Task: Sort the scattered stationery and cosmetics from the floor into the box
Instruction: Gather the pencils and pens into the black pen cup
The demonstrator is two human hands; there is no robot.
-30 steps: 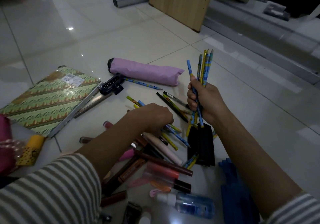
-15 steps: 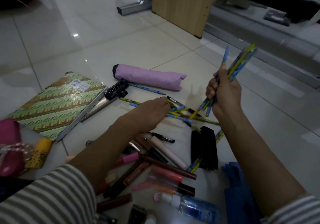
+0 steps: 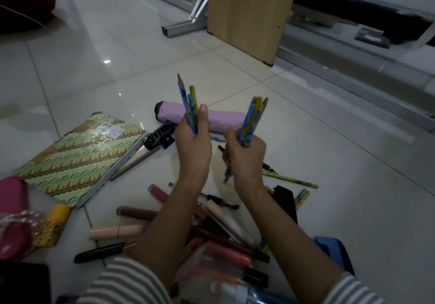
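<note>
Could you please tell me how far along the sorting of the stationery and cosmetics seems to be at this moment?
Early. Nothing visibly sits in a box; no box is clearly identifiable. In hand: the left hand holds a few pencils upright, and the right hand holds a second bunch. Left on the floor: a loose pencil, lip gloss tubes, a black pen, the green notebook and the pink umbrella.

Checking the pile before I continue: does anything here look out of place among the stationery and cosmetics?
Yes: a folded pink umbrella lies on the floor behind both hands, and it is neither stationery nor cosmetics.
</note>
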